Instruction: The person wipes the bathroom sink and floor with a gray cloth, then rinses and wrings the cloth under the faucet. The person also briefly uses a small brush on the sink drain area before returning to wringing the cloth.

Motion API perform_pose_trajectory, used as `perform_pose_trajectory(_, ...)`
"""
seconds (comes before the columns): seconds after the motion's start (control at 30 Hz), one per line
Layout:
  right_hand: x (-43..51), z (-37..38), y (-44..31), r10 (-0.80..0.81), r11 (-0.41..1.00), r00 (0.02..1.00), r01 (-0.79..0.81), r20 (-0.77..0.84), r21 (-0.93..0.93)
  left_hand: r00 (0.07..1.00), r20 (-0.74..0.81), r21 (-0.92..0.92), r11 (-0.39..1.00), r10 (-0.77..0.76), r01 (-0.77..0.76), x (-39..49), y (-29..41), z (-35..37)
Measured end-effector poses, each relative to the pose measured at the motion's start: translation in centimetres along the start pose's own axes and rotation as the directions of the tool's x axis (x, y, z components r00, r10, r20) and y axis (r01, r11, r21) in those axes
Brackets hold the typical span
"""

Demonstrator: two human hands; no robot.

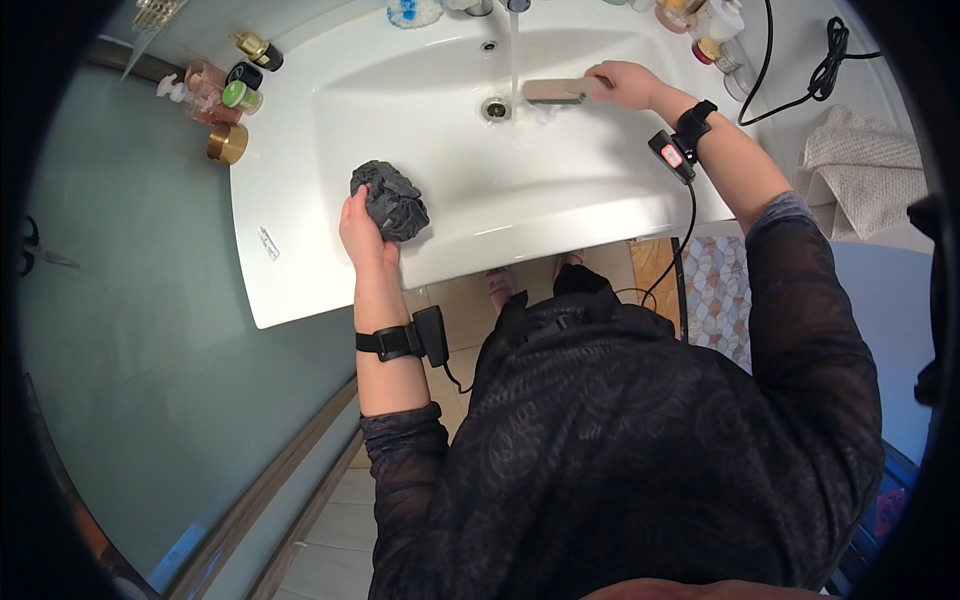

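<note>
In the head view, my left hand holds a bunched dark grey cloth over the near left side of the white sink basin. My right hand grips the right end of a brush with a flat grey-beige back, which lies level over the basin, its underside mostly hidden. Water runs from the faucet in a thin stream just left of the brush's head and lands beside the metal drain. A little foam or splashing shows below the brush.
Bottles and jars, among them a green-lidded jar, stand at the sink's left rim. More jars are at the back right, near a coiled black cable and a folded light towel. A small tube lies on the left rim.
</note>
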State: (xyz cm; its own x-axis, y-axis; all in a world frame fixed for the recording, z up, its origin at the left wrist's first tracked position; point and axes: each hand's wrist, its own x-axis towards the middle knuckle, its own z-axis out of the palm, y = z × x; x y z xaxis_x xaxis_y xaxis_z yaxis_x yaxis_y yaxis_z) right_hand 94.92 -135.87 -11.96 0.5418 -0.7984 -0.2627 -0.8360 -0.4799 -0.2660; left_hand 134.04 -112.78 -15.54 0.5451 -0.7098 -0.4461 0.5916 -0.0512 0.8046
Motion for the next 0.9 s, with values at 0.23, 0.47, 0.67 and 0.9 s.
perform_pose_trajectory(0.23,0.6,2.4,1.2,0.043,0.906,0.997,-0.067,-0.066,-0.418,1.000,0.004,-0.021,1.000,0.017,-0.017,-0.2,-0.1,-0.2)
perform_pose_trajectory(0.47,4.1,2.7,-2.8,0.145,0.833,0.988,-0.095,-0.049,0.545,0.973,0.021,-0.104,0.968,-0.229,0.230,1.3,-0.1,-0.1)
perform_pose_trajectory(0.67,5.2,0.2,-10.4,0.267,0.040,0.950,-0.182,0.165,0.982,0.963,0.161,-0.206,0.947,-0.216,0.247,3.0,-0.3,5.9)
perform_pose_trajectory(0.9,2.9,0.2,-15.2,0.157,0.291,0.987,-0.004,-0.044,0.957,0.918,0.353,0.123,0.982,-0.178,0.142,1.1,-3.0,18.9)
